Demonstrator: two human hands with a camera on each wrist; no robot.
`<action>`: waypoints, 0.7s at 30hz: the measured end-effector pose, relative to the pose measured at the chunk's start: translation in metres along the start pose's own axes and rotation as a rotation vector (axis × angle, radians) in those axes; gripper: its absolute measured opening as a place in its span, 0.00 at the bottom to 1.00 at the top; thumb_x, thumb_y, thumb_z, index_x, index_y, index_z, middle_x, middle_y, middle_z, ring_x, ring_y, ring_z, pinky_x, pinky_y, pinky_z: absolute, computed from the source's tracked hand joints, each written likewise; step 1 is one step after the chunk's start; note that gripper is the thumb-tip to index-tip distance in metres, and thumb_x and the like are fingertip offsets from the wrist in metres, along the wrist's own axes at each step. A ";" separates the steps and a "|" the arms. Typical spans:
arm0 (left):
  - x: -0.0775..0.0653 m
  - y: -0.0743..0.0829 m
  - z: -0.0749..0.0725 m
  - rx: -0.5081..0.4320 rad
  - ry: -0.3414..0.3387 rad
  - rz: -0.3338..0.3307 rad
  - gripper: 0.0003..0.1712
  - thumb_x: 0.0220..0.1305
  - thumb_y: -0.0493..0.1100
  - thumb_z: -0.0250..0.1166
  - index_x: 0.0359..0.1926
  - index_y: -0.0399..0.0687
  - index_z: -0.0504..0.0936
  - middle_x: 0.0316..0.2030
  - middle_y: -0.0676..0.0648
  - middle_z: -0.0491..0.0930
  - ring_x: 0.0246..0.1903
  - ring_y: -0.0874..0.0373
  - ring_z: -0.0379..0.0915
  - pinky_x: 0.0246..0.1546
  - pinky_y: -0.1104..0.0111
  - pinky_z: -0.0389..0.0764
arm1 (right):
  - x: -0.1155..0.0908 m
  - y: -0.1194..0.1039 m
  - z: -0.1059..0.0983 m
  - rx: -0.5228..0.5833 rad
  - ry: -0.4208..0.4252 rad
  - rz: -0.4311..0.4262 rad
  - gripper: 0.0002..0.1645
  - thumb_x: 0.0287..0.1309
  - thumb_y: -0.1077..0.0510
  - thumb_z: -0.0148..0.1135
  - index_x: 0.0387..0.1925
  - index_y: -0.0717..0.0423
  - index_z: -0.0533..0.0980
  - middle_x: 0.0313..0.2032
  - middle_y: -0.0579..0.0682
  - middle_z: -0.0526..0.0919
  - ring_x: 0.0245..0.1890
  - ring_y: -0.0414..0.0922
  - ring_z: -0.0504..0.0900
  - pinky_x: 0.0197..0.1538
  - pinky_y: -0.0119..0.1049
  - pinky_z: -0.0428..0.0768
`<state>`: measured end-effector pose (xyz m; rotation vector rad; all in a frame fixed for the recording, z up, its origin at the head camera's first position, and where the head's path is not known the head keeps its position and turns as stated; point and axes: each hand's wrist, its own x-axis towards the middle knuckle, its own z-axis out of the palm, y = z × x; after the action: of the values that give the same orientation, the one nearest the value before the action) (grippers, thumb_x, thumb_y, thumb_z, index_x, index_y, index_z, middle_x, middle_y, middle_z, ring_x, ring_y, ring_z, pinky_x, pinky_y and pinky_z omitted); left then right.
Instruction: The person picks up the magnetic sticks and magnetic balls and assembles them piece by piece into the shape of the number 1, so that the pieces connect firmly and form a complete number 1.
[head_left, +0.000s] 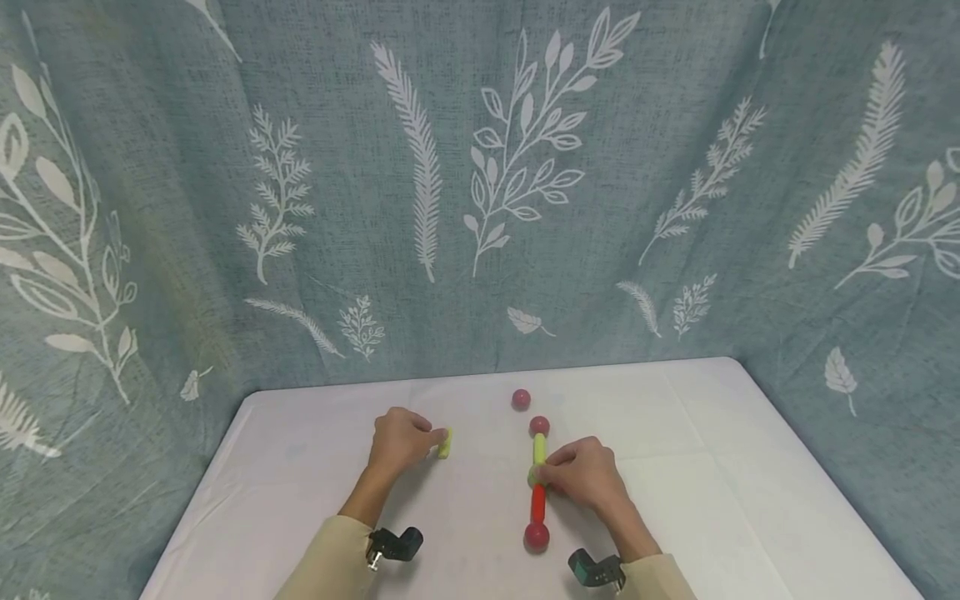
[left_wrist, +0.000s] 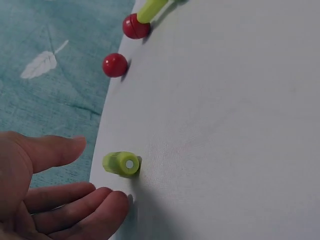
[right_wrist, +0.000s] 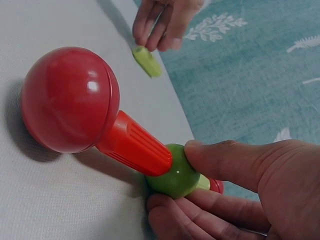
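Observation:
My right hand (head_left: 587, 473) pinches a green ball (right_wrist: 175, 175) between thumb and fingers. That ball sits mid-way along a straight chain on the table. Toward me a red rod (right_wrist: 137, 147) joins it to a large red ball (right_wrist: 67, 100). On its far side a yellow-green rod (head_left: 539, 448) leads to a smaller red ball (head_left: 539, 426). Over on the left, a loose yellow-green rod (left_wrist: 120, 163) with a pale round disc in its end lies on the table. My left hand (head_left: 402, 437) is beside it, thumb and fingers spread apart in the left wrist view.
A loose red ball (head_left: 521, 400) rests near the back edge, just beyond the chain. The white table (head_left: 720, 483) ends at a hanging blue-green cloth (head_left: 480, 317) with white leaf prints, behind and at both sides.

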<state>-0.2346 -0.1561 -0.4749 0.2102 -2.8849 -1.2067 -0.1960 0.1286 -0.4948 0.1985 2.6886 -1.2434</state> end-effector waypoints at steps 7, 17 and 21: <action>0.037 -0.026 0.022 0.087 -0.071 -0.032 0.18 0.60 0.50 0.80 0.28 0.37 0.92 0.17 0.47 0.84 0.22 0.52 0.78 0.22 0.65 0.77 | -0.002 0.000 -0.001 0.011 0.001 -0.006 0.09 0.57 0.53 0.83 0.33 0.53 0.91 0.25 0.46 0.88 0.29 0.44 0.82 0.33 0.35 0.79; 0.064 -0.040 0.045 0.211 -0.107 -0.010 0.14 0.50 0.47 0.84 0.24 0.43 0.90 0.25 0.45 0.87 0.29 0.48 0.82 0.29 0.60 0.86 | -0.002 -0.001 -0.001 0.011 -0.003 0.001 0.09 0.57 0.53 0.83 0.34 0.53 0.91 0.25 0.46 0.89 0.29 0.44 0.82 0.33 0.35 0.80; 0.038 -0.015 0.029 0.191 -0.093 0.054 0.08 0.53 0.40 0.81 0.31 0.39 0.93 0.33 0.42 0.90 0.35 0.46 0.84 0.36 0.57 0.88 | -0.003 -0.001 -0.001 0.015 -0.001 -0.003 0.09 0.57 0.53 0.83 0.34 0.54 0.91 0.25 0.46 0.89 0.28 0.44 0.82 0.33 0.35 0.80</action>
<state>-0.2722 -0.1509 -0.5078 0.0789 -3.0643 -0.9577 -0.1938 0.1289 -0.4927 0.1957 2.6807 -1.2643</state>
